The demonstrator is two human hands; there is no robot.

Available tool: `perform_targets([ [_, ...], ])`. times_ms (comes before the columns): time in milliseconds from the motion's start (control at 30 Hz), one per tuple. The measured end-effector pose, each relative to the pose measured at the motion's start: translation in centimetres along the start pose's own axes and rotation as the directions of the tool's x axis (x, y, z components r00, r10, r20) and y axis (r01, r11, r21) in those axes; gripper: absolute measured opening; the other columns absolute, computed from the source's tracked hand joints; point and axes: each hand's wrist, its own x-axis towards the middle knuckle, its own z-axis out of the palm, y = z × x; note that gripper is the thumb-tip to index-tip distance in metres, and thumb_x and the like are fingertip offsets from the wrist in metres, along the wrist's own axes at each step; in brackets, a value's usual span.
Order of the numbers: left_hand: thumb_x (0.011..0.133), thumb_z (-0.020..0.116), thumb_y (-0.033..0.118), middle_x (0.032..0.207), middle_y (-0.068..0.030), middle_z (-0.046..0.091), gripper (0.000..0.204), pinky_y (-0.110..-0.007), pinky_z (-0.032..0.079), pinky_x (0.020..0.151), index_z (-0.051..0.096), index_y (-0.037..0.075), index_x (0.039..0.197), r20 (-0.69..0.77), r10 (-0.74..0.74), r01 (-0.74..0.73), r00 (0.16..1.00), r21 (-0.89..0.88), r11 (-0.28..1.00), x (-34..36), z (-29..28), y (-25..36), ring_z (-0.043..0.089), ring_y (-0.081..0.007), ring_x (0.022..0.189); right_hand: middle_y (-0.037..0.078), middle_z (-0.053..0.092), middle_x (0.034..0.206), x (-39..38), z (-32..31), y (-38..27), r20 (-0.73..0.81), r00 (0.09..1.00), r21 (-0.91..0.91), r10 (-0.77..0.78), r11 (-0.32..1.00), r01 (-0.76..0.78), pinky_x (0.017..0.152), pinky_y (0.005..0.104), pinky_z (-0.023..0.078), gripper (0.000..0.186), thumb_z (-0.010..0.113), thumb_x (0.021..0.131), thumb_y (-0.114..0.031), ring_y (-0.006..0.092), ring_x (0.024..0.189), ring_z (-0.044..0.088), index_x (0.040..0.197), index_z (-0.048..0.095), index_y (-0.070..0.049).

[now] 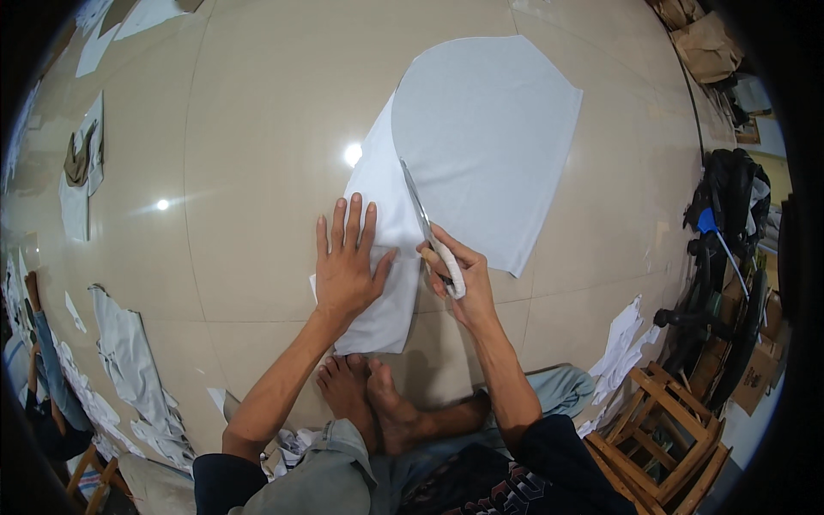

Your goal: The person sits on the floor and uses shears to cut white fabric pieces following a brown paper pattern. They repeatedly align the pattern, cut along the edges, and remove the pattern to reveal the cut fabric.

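Note:
On the tiled floor in front of me lies a large piece of pale grey-white fabric [485, 137] with a curved left edge. A whiter strip of fabric [390, 215] runs along that edge and down toward my feet. My left hand [348, 262] rests flat on the strip with its fingers spread. In my right hand [463, 279] is a pair of scissors [418, 202] with a white-wrapped handle. Their blades point away from me along the line between the strip and the larger piece, the tip near the curve. Whether the blades are parted is hard to see.
Fabric scraps [129, 343] lie on the floor at left, with more offcuts [622, 343] at right. A wooden stool [661, 429] stands at lower right. Black chair parts [704, 300], cardboard boxes [755, 378] and brown bags [708, 47] line the right side. Another person's arm and leg [47, 360] show at far left.

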Motion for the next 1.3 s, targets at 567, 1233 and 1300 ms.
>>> perform_targets([
  [567, 0.096, 0.064, 0.040, 0.166, -0.0166, 0.028, 0.075, -0.062, 0.018, 0.122, 0.037, 0.006, 0.157, -0.029, 0.014, -0.014, 0.999, 0.003, 1.000, 0.1, -0.1, 0.1, 0.021, -0.0371, 0.155, 0.009, 0.070, 0.103, 2.4, 2.9, 0.1, -0.042, 0.997, 0.064, -0.071, 0.995, 0.074, 0.045, 0.0209, 0.039, 0.051, 0.074, 0.092, -0.004, 0.0064, 0.061, 0.057, 0.141, 0.059, 0.000],
  [1233, 0.095, 0.062, 0.038, 0.167, -0.0181, 0.026, 0.077, -0.063, 0.016, 0.121, 0.034, 0.006, 0.159, -0.022, 0.019, -0.019, 1.000, -0.016, 1.000, 0.0, 0.1, -0.1, 0.020, -0.0378, 0.156, 0.004, 0.068, 0.093, 4.6, 7.4, -0.4, -0.147, 0.981, 0.043, -0.128, 0.990, 0.136, 0.044, 0.0232, 0.038, 0.055, 0.079, 0.090, -0.009, 0.0076, 0.054, 0.051, 0.141, 0.059, 0.001],
  [1300, 0.095, 0.063, 0.037, 0.167, -0.0181, 0.026, 0.077, -0.064, 0.016, 0.121, 0.033, 0.006, 0.159, -0.022, 0.018, -0.019, 1.000, -0.025, 1.000, -0.1, 0.2, -0.3, 0.020, -0.0382, 0.156, 0.004, 0.068, 0.092, 4.5, 7.8, -0.4, -0.161, 0.979, 0.032, -0.123, 0.991, 0.129, 0.044, 0.0221, 0.036, 0.055, 0.078, 0.091, -0.010, 0.0072, 0.054, 0.051, 0.141, 0.059, 0.001],
])
